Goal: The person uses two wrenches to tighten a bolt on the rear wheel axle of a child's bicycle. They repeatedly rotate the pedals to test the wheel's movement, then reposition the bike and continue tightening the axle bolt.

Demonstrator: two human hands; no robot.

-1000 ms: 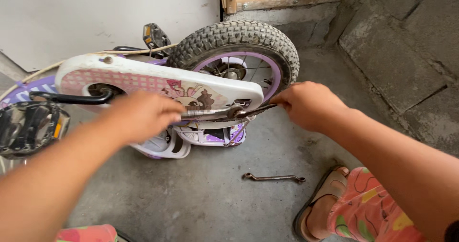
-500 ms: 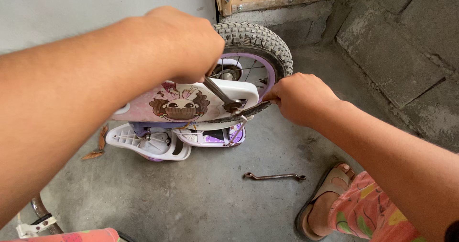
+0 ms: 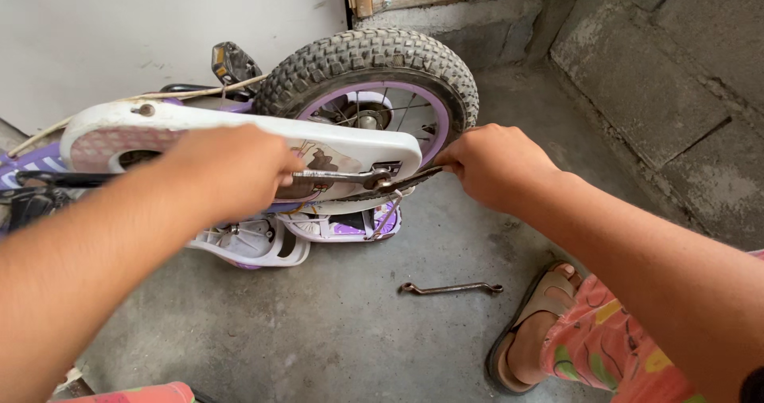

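Head view: the left hand (image 3: 231, 168) grips a steel wrench (image 3: 334, 176) against the glossy white chain guard (image 3: 239, 132). The right hand (image 3: 497, 164) clamps a dark, flat spanner (image 3: 410, 182) beside the knobby rubber tyre (image 3: 366, 57). Another thin wrench (image 3: 451, 288) lies nearer on rough concrete.

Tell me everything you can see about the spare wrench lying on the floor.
The spare wrench is a thin, dark metal bar with a small ring at each end, dull and worn-looking. It lies flat and roughly level on the bare concrete floor, between the upturned bike's saddle and a sandalled foot. Nothing touches it; both hands work above.
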